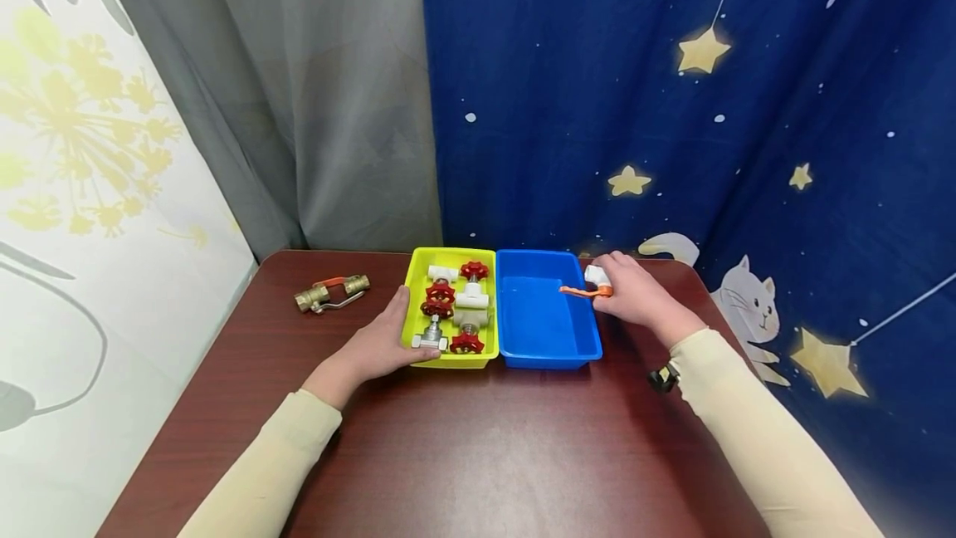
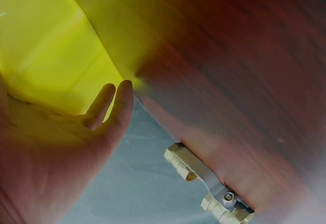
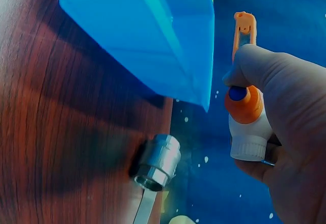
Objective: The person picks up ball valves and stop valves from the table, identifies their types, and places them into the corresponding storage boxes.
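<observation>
My left hand point(image 1: 377, 340) rests against the left side of the yellow bin point(image 1: 466, 362), its thumb by the front rim and its fingers stretched along the outer wall. Inside that bin sit white tee-shaped valves with red handwheels point(image 1: 439, 299) and a silver valve point(image 1: 430, 337). My right hand point(image 1: 635, 293) holds a white plastic ball valve point(image 3: 249, 145) with an orange lever point(image 3: 245, 23). Thumb and fingers pinch it around the orange hub. In the head view the lever reaches over the right rim of the blue bin point(image 1: 538, 310).
Two brass ball valves point(image 1: 332, 293) lie left of the yellow bin, one with an orange lever. A metal valve point(image 3: 158, 160) with a silver lever is on the table beside the blue bin in the right wrist view. Curtains point(image 1: 523, 106) hang behind the table point(image 1: 523, 438).
</observation>
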A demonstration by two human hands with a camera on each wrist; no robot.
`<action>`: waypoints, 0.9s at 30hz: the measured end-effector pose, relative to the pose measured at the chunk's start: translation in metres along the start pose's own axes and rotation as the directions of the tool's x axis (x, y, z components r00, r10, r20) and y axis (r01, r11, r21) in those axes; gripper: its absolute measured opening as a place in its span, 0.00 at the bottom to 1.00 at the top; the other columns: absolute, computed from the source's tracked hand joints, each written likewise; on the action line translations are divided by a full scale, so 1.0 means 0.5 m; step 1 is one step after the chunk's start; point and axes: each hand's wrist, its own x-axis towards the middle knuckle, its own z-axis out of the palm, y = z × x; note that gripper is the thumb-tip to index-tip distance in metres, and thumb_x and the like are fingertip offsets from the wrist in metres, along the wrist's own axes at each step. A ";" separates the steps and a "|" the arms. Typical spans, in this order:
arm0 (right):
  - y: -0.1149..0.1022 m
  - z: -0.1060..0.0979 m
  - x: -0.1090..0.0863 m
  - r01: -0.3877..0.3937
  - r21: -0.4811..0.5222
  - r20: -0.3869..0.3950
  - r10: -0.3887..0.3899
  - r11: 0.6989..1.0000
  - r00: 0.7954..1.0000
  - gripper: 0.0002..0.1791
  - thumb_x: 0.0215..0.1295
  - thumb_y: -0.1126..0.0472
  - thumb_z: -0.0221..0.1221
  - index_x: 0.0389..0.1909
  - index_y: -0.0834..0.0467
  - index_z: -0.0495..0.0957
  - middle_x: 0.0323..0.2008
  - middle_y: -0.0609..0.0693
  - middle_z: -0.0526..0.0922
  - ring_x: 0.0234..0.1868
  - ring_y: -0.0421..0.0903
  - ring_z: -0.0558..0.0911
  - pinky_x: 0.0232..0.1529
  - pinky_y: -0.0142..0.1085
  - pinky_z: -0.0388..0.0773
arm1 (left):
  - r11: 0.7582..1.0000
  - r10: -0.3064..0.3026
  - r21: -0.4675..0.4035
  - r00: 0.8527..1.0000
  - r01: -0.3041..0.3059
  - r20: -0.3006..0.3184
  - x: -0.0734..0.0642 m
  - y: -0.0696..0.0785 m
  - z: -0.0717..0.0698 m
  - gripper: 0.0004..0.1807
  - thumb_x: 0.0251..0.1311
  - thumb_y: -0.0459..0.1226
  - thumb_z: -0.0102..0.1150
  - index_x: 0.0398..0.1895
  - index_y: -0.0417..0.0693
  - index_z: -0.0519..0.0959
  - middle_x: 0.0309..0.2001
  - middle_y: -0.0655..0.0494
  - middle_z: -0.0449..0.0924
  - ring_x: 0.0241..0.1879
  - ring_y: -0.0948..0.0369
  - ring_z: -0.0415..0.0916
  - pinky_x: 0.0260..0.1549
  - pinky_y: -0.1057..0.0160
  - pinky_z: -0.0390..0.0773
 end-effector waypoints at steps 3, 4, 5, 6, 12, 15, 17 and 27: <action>-0.008 0.002 0.005 0.015 -0.012 0.003 -0.015 1.000 1.000 0.39 0.63 0.57 0.75 0.72 0.64 0.74 0.60 0.61 0.79 0.58 0.59 0.77 0.62 0.58 0.81 | 1.000 -0.002 -0.003 1.000 0.002 0.004 -0.001 0.001 0.001 0.79 0.57 0.75 0.71 0.92 0.44 0.33 0.91 0.44 0.34 0.86 0.43 0.52 0.79 0.38 0.63; -0.011 0.002 0.006 0.022 -0.017 0.003 -0.022 1.000 1.000 0.38 0.63 0.57 0.75 0.72 0.64 0.74 0.59 0.60 0.79 0.58 0.59 0.77 0.61 0.58 0.81 | 1.000 -0.001 -0.003 1.000 0.001 0.003 -0.001 0.001 0.001 0.79 0.57 0.74 0.71 0.92 0.44 0.33 0.91 0.44 0.34 0.86 0.43 0.52 0.79 0.38 0.64; -0.013 0.003 0.008 0.027 -0.021 0.004 -0.027 0.999 1.000 0.38 0.62 0.57 0.75 0.71 0.64 0.74 0.59 0.60 0.80 0.57 0.58 0.77 0.60 0.57 0.81 | 1.000 0.000 -0.001 1.000 0.000 0.002 -0.001 0.001 0.001 0.79 0.58 0.74 0.71 0.92 0.44 0.33 0.91 0.44 0.34 0.86 0.43 0.52 0.79 0.38 0.64; -0.015 0.004 0.010 0.033 -0.027 0.005 -0.033 0.999 0.999 0.38 0.62 0.56 0.75 0.71 0.64 0.74 0.58 0.60 0.80 0.57 0.58 0.77 0.60 0.56 0.81 | 1.000 0.001 0.001 1.000 -0.001 0.000 -0.002 0.001 0.001 0.79 0.58 0.74 0.71 0.92 0.44 0.33 0.91 0.44 0.34 0.86 0.43 0.52 0.79 0.38 0.64; -0.032 0.007 0.022 0.057 -0.039 0.011 -0.057 0.998 0.998 0.38 0.61 0.56 0.75 0.71 0.64 0.75 0.60 0.60 0.80 0.58 0.58 0.77 0.62 0.56 0.81 | 1.000 0.006 0.012 1.000 -0.006 -0.003 0.000 0.000 0.002 0.79 0.58 0.74 0.71 0.92 0.43 0.33 0.91 0.43 0.34 0.86 0.42 0.53 0.79 0.38 0.64; -0.043 0.010 0.030 0.072 -0.038 0.014 -0.071 0.997 0.997 0.38 0.63 0.56 0.74 0.72 0.64 0.74 0.61 0.61 0.80 0.59 0.59 0.77 0.62 0.57 0.81 | 1.000 0.005 0.013 1.000 -0.005 -0.004 0.000 0.000 0.001 0.79 0.57 0.75 0.70 0.92 0.44 0.33 0.91 0.43 0.34 0.86 0.42 0.53 0.79 0.38 0.64; -0.049 0.013 0.035 0.078 -0.039 0.021 -0.077 0.996 0.997 0.38 0.64 0.56 0.74 0.72 0.63 0.74 0.61 0.60 0.80 0.59 0.58 0.77 0.62 0.55 0.81 | 1.000 0.004 0.010 1.000 -0.004 -0.003 0.000 0.000 0.001 0.80 0.57 0.76 0.70 0.92 0.44 0.33 0.91 0.43 0.34 0.86 0.42 0.53 0.79 0.38 0.64; -0.080 0.027 0.057 0.094 -0.047 0.057 -0.092 0.994 0.994 0.36 0.65 0.56 0.75 0.72 0.61 0.75 0.63 0.60 0.79 0.58 0.57 0.77 0.62 0.54 0.81 | 1.000 0.002 0.000 1.000 -0.002 -0.005 0.001 -0.001 0.003 0.80 0.56 0.76 0.70 0.92 0.44 0.33 0.91 0.43 0.34 0.86 0.43 0.52 0.79 0.38 0.64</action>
